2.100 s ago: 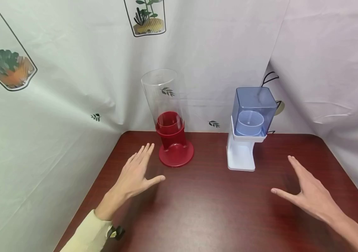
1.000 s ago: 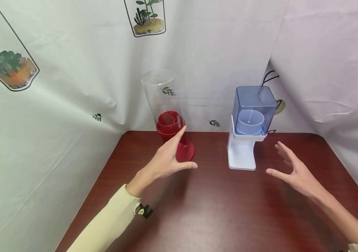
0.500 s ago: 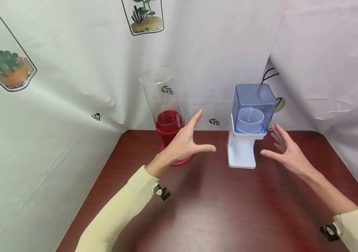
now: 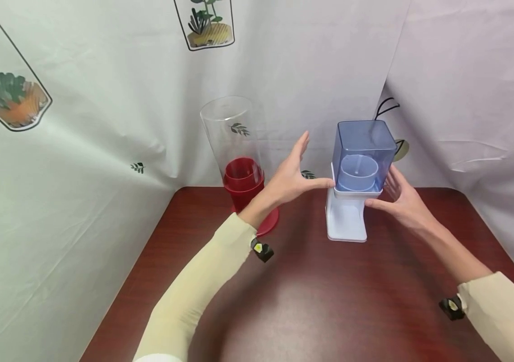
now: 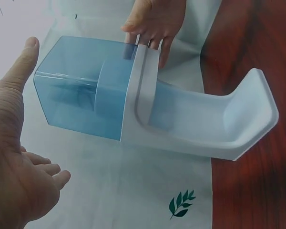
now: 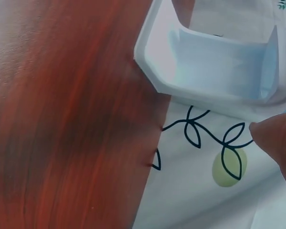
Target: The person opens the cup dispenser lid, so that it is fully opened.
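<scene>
Blue-and-white dispenser (image 4: 358, 173), just one, upright near the back of the table (image 4: 329, 301), between your two hands.

Your left hand (image 4: 289, 176) has its fingers extended and its thumb reaching to the dispenser's left side; your right hand (image 4: 405, 200) is spread around the other side, fingers behind the blue container and thumb at the front of its white rim, with neither hand gripping, though whether the thumbs touch cannot be told. You wear two pale sleeves and two black wrist devices (image 4: 262, 250), each with a yellow mark too small to read. Well to the dispenser's left stands one red base (image 4: 244, 176) carrying one clear cylinder (image 4: 234, 138). Behind, the white cloth (image 4: 148, 75) shows two printed potted plants (image 4: 210, 32) and three dark leaf sprigs (image 4: 137, 167).
</scene>
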Motion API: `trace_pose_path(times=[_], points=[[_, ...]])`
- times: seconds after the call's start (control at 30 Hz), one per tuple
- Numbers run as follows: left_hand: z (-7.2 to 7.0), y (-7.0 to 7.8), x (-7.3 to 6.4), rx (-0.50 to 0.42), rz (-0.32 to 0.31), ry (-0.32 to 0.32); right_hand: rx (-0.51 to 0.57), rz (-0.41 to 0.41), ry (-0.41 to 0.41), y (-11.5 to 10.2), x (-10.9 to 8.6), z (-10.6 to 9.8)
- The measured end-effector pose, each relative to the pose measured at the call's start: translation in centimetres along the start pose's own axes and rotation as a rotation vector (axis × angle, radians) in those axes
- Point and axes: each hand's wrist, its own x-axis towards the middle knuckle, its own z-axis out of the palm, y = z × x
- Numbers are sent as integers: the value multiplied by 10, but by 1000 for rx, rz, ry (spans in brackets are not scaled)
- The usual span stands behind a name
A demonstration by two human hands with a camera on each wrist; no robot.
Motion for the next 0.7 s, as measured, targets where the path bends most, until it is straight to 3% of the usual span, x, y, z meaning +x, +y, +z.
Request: trace_pose_path(times=[0.3, 0.57, 0.7], points=[[18, 8, 26, -105, -21, 0, -70, 90, 25, -2, 10, 0], [28, 13, 41, -128, -43, 5, -46, 109, 26, -1, 19, 3], [34, 12, 48, -149, -31, 10, -90, 116, 28, 1, 21, 5]])
